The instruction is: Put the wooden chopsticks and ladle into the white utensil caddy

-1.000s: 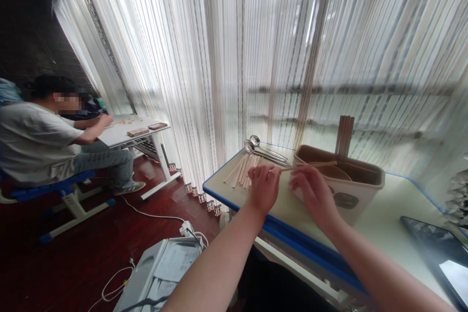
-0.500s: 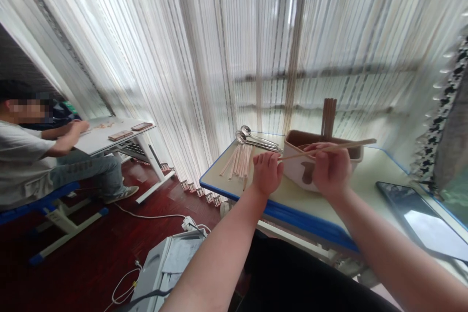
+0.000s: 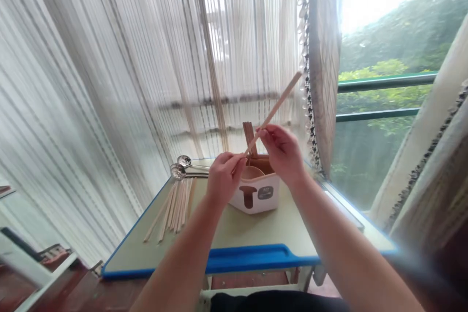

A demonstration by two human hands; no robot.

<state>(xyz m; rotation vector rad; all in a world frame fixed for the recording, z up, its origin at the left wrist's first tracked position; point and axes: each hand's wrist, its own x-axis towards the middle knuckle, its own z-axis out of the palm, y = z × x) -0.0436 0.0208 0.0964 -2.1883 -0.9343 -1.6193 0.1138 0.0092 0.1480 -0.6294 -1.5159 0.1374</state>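
Grips the lower end of a long, slender, pale wooden stick in the left hand, with thumb and fingers closed on it. Pinches the same stick farther up between thumb and fingertips of the right hand, also closed. Slants it upward to the right in the air, above and in front of a white box with brown inner walls, with the upper end free beyond the right hand. Cannot tell whether to count one stick there or two pressed together.

Shows, on the front of the box, a brown T-shaped patch beside a dark rounded label. Reveals inside the box a round, light brown wooden bowl-like piece, partly hidden by the left hand. Shows at the back of the box a bundle of dark brown sticks, nearly upright, with the lower part hidden.

To the left of the box, see two shiny metal ladles lying near each other, with handles toward the box. Just in front of the ladles, find a loose fan of pale wooden sticks flat on the pale tabletop with a blue rim. Near the right edge, make out a flat, thin, grey-edged object, partly covered by the right forearm. Behind everything, notice a sheer striped curtain.
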